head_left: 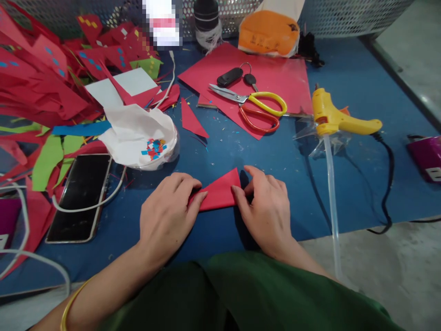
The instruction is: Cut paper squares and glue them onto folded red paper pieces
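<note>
While L hand [168, 211] pinches folded red paper [220, 192] at L end, R hand [268, 209] rests thumb at R edge, grip unclear. Mat'l appears light, semi-stiff, crease-prone; grasp edges.

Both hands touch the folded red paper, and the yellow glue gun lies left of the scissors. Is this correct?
Only the side is wrong: the head view shows the yellow glue gun right of the scissors. The left hand and right hand do touch the folded red paper.
</note>
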Demonstrator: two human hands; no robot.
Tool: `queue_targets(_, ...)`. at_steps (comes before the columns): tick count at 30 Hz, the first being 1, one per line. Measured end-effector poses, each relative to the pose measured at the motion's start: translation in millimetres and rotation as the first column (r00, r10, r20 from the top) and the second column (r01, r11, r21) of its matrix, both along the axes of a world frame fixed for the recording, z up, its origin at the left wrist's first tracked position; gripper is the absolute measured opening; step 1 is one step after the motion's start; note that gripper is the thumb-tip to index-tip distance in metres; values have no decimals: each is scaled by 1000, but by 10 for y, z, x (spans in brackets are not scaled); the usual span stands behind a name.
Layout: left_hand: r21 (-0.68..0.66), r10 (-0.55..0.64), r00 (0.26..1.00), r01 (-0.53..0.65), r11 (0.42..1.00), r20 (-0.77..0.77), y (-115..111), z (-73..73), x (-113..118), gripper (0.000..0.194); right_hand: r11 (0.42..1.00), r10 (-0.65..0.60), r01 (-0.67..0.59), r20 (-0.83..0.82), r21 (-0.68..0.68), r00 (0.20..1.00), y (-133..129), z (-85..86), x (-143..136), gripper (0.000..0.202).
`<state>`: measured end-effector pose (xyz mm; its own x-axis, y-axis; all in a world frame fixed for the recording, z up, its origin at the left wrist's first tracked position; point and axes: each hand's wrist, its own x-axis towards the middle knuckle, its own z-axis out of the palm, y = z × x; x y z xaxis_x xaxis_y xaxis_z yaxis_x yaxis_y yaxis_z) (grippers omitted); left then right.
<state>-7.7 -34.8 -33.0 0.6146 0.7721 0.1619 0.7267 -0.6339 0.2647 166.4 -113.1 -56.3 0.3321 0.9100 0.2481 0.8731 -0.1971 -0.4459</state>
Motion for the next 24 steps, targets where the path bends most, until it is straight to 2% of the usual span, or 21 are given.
queue_targets(4,72,-170,985,169,983,10,19,-21,0,25,1000,6,-6,-1,-11,1000,0,-1,3,34)
queue_targets(7,71,-328,945,326,943,15,9,-44,19,35,1000,7,-7,-2,-11,1000,-1,-3,6,35)
queue_targets(9,58,-385,923,384,921,4,-10,-50,39,35,1000,10,-10,-6,-8,1000,-1,-4,9,34)
queue_targets(15,59,-425,896,435,899,-128,-55,-8,70,45,1000,14,-14,-1,-13,1000,0,2,15,34)
queue_targets(24,64,-430,886,446,893,-174,-98,-23,44,53,999,4,-5,-49,-38,999,5,1,25,35)
